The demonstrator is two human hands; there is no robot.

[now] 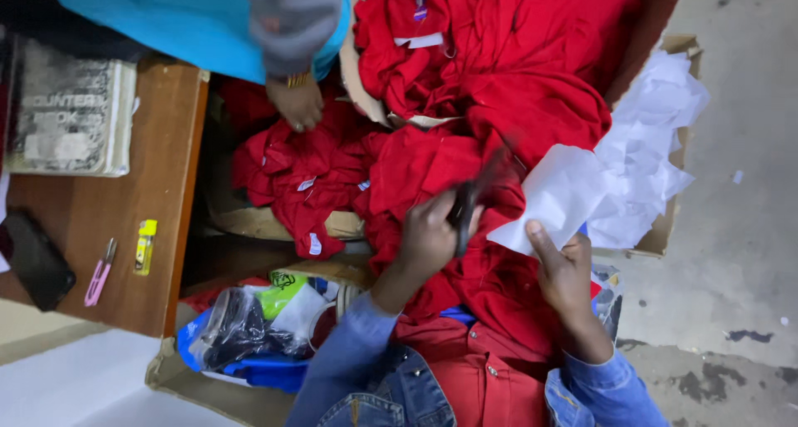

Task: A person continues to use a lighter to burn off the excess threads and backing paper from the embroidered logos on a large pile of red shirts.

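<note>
I see the heap of red garments (499,86) first, spilling over a cardboard box (669,228) and down onto my lap. White tissue sheets (648,144) lie bunched against the box's right wall. A wooden table (108,252) stands at the left with a book (71,111), a dark phone (33,261), a pink thread snip (98,273) and a small yellow tube (145,246) on it.

My right hand (569,273) pinches the corner of one white sheet (557,198), thumb pressed on top. My left hand (428,236) is closed around dark scissors (465,211), blurred, just over the red cloth.

As I judge it, the blades sit so close to the fabric folds that a careless closing could nick a garment, and the blur hides whether they are parted. The thin sheet could tear at my thumb if pulled against the pile. Another person's hand (295,103) rests on the garments at top left, near enough that a tug there could shift the cloth under my scissors.
</note>
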